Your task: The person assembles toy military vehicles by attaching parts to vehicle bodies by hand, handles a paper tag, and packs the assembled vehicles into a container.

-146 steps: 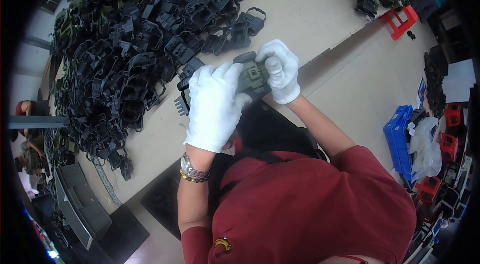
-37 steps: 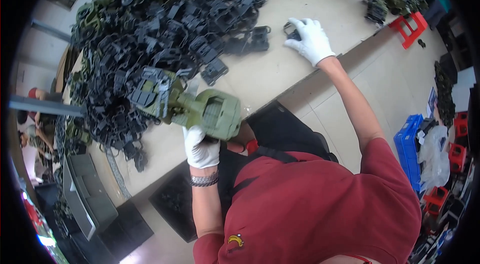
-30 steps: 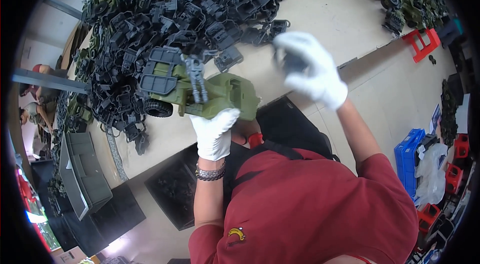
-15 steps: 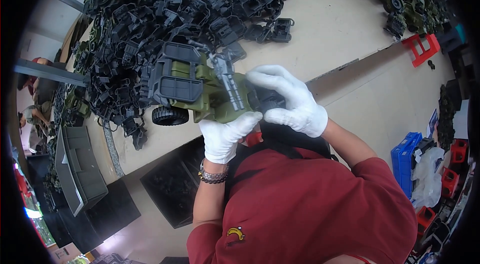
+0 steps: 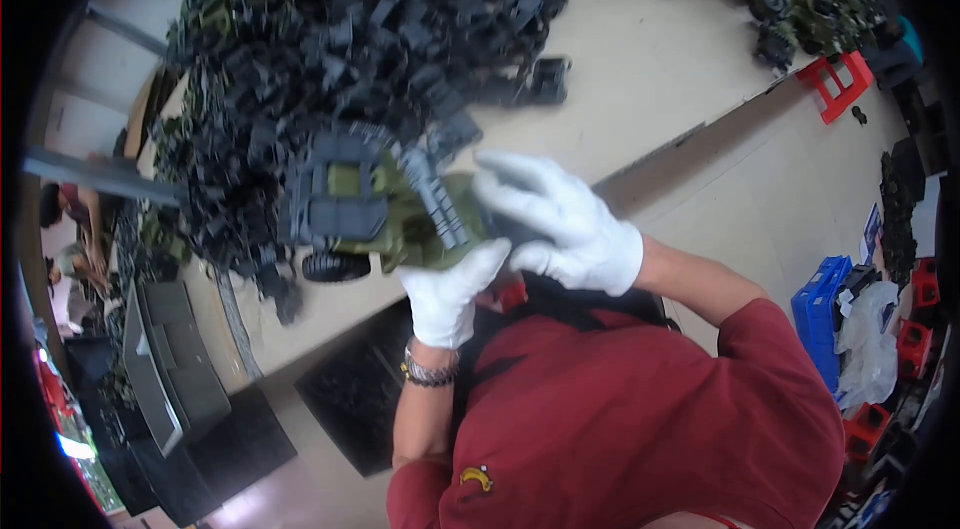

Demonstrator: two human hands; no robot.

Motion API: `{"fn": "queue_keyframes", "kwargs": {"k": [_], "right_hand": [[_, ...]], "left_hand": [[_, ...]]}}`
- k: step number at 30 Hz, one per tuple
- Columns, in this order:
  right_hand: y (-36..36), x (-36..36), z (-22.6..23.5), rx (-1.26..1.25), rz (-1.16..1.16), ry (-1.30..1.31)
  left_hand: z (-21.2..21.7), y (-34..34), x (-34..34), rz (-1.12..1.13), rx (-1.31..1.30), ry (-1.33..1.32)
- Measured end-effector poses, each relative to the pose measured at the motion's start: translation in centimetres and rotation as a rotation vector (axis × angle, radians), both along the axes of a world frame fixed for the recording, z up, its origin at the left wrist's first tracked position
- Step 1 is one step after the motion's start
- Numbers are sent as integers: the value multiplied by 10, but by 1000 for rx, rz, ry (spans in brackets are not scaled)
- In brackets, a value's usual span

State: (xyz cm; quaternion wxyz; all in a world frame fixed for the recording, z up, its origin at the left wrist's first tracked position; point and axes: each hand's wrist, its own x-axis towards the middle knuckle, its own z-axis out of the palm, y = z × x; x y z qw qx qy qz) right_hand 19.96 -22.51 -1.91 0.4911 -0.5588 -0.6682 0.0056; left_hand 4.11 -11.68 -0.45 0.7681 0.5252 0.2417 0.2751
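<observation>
The left hand (image 5: 445, 305) grips a green toy vehicle (image 5: 396, 241), the right hand (image 5: 577, 233) a dark part (image 5: 507, 228) at its end.

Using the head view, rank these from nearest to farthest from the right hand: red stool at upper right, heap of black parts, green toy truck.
1. Green toy truck: right by the right hand, on its left.
2. Heap of black parts: on the table, up and left of the hand.
3. Red stool: upper right, past the table's edge.

Pale tiled floor (image 5: 740, 199), cream tabletop (image 5: 640, 59), red stool (image 5: 850, 95)
</observation>
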Motion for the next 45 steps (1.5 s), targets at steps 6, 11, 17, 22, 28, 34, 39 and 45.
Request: {"fn": "queue_keyframes", "kwargs": {"k": [6, 11, 17, 22, 28, 34, 39, 45], "right_hand": [[13, -22, 40, 301, -78, -100], [39, -30, 45, 596, -225, -57], [61, -17, 57, 511, -75, -86], [63, -21, 56, 429, -78, -49], [84, 112, 48, 172, -529, -7], [139, 296, 59, -64, -1123, 79], [195, 306, 97, -311, -1160, 16], [192, 346, 79, -58, -1127, 179]], "left_hand": [[12, -9, 8, 28, -675, -467], [32, -23, 13, -26, -755, -525], [27, -17, 12, 115, -734, -538], [25, -3, 2, 122, -631, -484], [94, 115, -91, 363, -147, -132], [216, 391, -304, 1230, 293, -492], [169, 362, -284, 161, 326, -205], [56, 154, -71, 528, 735, 300]]}}
